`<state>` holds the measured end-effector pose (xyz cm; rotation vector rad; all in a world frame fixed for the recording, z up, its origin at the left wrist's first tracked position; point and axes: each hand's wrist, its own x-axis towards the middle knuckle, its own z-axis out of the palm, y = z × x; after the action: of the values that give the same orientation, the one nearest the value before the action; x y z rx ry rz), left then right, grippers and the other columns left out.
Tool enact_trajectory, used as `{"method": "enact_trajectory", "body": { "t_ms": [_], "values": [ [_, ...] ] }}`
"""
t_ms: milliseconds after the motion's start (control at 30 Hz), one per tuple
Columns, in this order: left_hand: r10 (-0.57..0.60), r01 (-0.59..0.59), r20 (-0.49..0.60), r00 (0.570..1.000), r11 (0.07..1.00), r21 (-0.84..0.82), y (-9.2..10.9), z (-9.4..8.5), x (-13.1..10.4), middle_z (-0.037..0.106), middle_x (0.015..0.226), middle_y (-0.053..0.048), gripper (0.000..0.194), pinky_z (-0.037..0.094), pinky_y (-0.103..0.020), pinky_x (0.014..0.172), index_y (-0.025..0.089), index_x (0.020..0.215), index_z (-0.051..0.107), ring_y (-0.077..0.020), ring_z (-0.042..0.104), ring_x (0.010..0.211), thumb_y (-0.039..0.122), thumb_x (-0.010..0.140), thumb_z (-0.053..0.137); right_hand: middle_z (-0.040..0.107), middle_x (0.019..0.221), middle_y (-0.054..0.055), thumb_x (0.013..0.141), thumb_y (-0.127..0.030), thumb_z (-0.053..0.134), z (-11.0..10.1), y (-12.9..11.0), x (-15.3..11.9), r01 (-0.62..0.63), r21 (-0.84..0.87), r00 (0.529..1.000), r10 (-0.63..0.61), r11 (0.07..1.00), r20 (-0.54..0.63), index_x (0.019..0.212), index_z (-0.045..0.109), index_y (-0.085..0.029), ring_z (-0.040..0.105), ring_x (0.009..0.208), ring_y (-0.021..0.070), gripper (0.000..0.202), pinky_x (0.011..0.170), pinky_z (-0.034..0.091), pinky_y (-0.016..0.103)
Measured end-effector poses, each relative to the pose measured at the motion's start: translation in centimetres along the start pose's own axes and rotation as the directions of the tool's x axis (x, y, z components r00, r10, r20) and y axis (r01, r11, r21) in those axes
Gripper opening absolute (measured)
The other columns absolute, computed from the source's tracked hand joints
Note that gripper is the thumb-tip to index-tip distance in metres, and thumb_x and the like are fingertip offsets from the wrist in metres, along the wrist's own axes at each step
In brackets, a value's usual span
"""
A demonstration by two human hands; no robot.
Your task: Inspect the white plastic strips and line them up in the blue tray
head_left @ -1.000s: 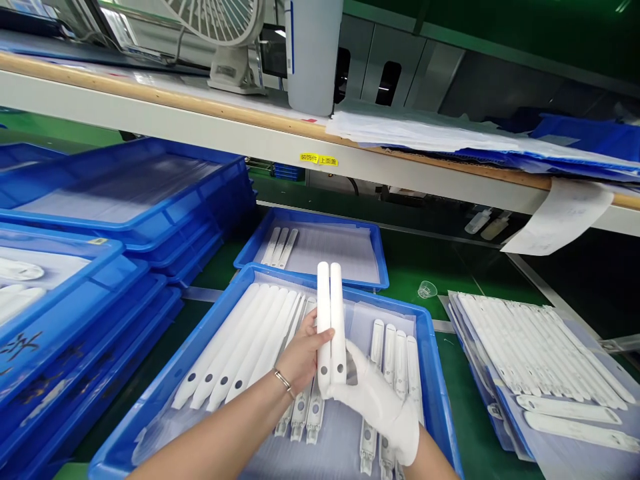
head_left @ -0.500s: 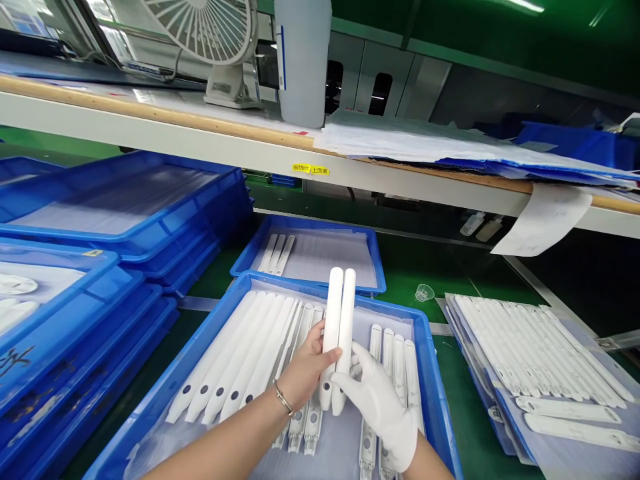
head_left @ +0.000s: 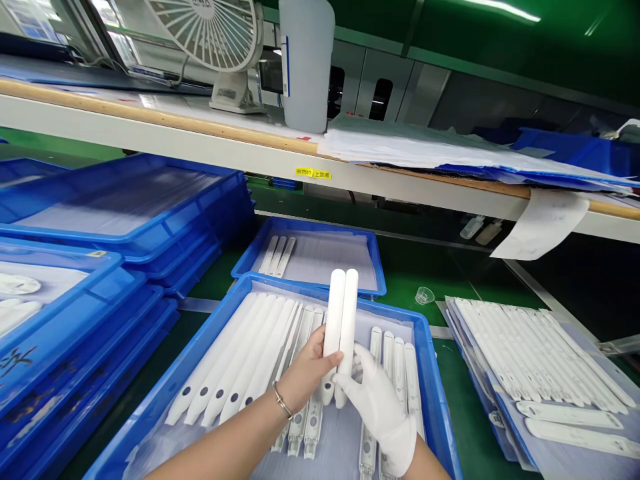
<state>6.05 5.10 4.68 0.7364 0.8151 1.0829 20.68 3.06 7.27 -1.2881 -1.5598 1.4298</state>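
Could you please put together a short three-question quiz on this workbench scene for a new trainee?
1. True or false: the left hand and the right hand together hold two white bars side by side.
2. Which hand wears a white glove: A) left, B) right, C) both?
3. What sits on the shelf just left of the tall grey container?

Key
1. True; the bars stand nearly upright above the nearest blue tray.
2. B; the left hand is bare, with a bracelet on the wrist.
3. A white fan.
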Motion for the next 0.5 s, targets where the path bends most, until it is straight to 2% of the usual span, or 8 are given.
{"method": "enact_trajectory", "body": {
  "t_ms": [267,400,500],
  "values": [
    [-0.069,0.067,-0.031,0.997,0.996,-0.060,0.6,0.7,-0.4,0.065,0.110,-0.007,0.065,0.047,-0.032,0.081,0.022,0.126,0.050,-0.0242,0.060,0.099,0.032,0.070,0.079,0.063,0.059,-0.005,0.086,-0.014,0.048,0.0,0.3,0.0,0.033,0.066,0.999,-0.035,0.997,0.029,0.124,0.050,-0.022,0.057,0.046,0.0145,0.038,0.053,0.048,0.027],
    [-0.091,0.089,-0.018,0.996,0.991,-0.097,0.9,1.0,-0.7,0.064,0.113,-0.008,0.062,0.047,-0.032,0.082,0.021,0.127,0.052,-0.0261,0.058,0.105,0.037,0.072,0.077,0.063,0.062,-0.005,0.084,-0.014,0.052,-0.1,0.7,0.0,-0.003,0.066,1.000,0.002,0.998,0.015,0.125,0.049,-0.024,0.058,0.046,0.0147,0.043,0.052,0.048,0.027],
    [-0.118,0.117,0.004,0.993,0.985,-0.128,0.8,0.9,-0.8,0.065,0.109,-0.008,0.058,0.047,-0.033,0.079,0.021,0.126,0.055,-0.0266,0.058,0.103,0.039,0.074,0.074,0.065,0.067,-0.004,0.083,-0.014,0.050,-0.2,1.0,0.1,-0.032,0.113,0.997,0.024,0.993,0.071,0.128,0.047,-0.024,0.059,0.045,0.0155,0.047,0.048,0.047,0.027]
  ]
}}
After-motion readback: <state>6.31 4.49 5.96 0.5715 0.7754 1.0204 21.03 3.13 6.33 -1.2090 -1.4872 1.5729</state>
